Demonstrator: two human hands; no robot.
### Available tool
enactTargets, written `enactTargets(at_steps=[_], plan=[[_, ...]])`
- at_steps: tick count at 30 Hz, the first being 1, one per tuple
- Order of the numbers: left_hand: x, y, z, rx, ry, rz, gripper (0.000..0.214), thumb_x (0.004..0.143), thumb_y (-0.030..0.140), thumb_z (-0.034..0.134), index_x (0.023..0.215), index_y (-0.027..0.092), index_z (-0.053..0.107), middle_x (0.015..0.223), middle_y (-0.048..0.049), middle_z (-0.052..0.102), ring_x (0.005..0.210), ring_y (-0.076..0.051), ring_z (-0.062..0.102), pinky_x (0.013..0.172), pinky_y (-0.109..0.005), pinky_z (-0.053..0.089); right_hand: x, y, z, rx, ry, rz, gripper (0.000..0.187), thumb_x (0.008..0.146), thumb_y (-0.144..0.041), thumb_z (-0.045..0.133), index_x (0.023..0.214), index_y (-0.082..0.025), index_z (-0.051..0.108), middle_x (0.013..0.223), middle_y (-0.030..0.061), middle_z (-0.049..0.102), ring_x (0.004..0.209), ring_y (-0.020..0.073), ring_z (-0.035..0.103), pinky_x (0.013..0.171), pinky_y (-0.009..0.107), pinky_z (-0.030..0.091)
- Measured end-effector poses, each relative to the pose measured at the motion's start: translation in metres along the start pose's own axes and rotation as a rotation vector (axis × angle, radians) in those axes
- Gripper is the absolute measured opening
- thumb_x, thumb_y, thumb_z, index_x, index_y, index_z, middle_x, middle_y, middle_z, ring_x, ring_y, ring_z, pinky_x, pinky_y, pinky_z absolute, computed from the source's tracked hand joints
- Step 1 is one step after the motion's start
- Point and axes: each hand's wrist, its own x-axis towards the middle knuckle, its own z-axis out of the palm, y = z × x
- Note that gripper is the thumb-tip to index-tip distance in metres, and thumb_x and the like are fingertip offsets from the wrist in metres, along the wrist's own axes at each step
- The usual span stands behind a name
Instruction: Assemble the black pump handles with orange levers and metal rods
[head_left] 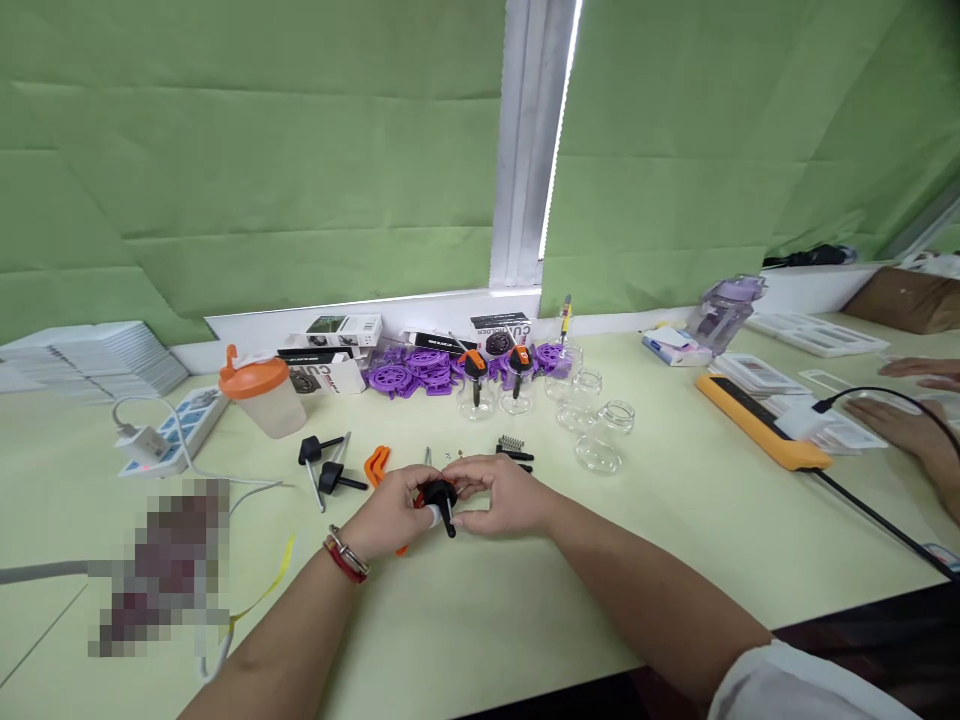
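My left hand (391,512) grips a black cap-like part with a stem (437,492) in front of me. The fingers of my right hand (504,495) close on the part's other side. Some orange plastic shows behind and below my left fingers, mostly hidden. Left of my hands lie two similar black parts (334,478) with metal rods, and orange curved pieces (377,464). Just beyond my right hand are a metal spring (512,442) and small black tubes (515,455). Tiny bits too small to name lie past my fingertips.
Round glass bottles (604,438) stand at right; two bottles with orange-and-black tops (474,385) stand behind. Purple plastic parts (420,370), boxes (330,374) and an orange-lidded shaker (264,395) line the back. A yellow power strip (761,425) and another person's hands (904,425) are at right.
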Motion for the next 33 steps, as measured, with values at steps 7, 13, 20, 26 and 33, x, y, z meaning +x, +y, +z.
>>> enactTargets(at_steps=[7,13,20,26,33], plan=[[-0.002,0.002,0.002,-0.017,-0.056,-0.018,0.027,0.066,0.018,0.056,0.091,0.014,0.066,0.09,-0.0038,0.066,0.079,-0.017,0.059,0.071,-0.026,0.047,-0.002,0.006,0.001,-0.167,0.032,0.008,0.037,0.073,-0.021,0.063,0.11,-0.02,0.064,0.1,0.0048,0.066,0.084,0.0152,0.063,0.081,0.027,0.05],[-0.004,0.006,0.001,0.052,-0.088,0.03,0.024,0.066,0.016,0.055,0.086,0.015,0.067,0.083,-0.0026,0.063,0.069,-0.013,0.053,0.063,-0.024,0.043,0.001,0.015,-0.002,-0.021,-0.042,0.057,0.029,0.082,-0.022,0.055,0.109,-0.017,0.064,0.101,0.0059,0.066,0.09,0.0158,0.063,0.082,0.028,0.049],[-0.009,0.011,-0.011,-0.266,-0.212,-0.061,0.023,0.065,0.019,0.06,0.086,0.015,0.067,0.075,-0.0008,0.06,0.065,-0.012,0.052,0.059,-0.023,0.044,0.004,0.006,0.001,-0.123,-0.009,-0.028,0.019,0.082,-0.012,0.051,0.086,-0.02,0.068,0.088,0.0028,0.067,0.081,0.0136,0.061,0.079,0.026,0.047],[-0.011,0.007,-0.025,-0.52,-0.328,-0.056,0.026,0.056,0.023,0.068,0.08,0.012,0.068,0.068,-0.0021,0.059,0.061,-0.012,0.05,0.057,-0.023,0.04,0.009,0.002,0.005,-0.306,0.034,-0.085,0.018,0.081,-0.007,0.048,0.078,-0.018,0.062,0.077,0.0031,0.061,0.072,0.0134,0.056,0.07,0.025,0.045],[-0.01,-0.012,-0.037,-0.708,-0.311,0.092,0.029,0.052,0.03,0.071,0.074,0.011,0.071,0.062,-0.0037,0.059,0.054,-0.013,0.048,0.051,-0.024,0.037,0.026,-0.006,0.02,-0.342,0.083,-0.167,0.02,0.083,-0.005,0.044,0.078,-0.018,0.057,0.079,0.0033,0.058,0.073,0.0131,0.054,0.067,0.023,0.042]])
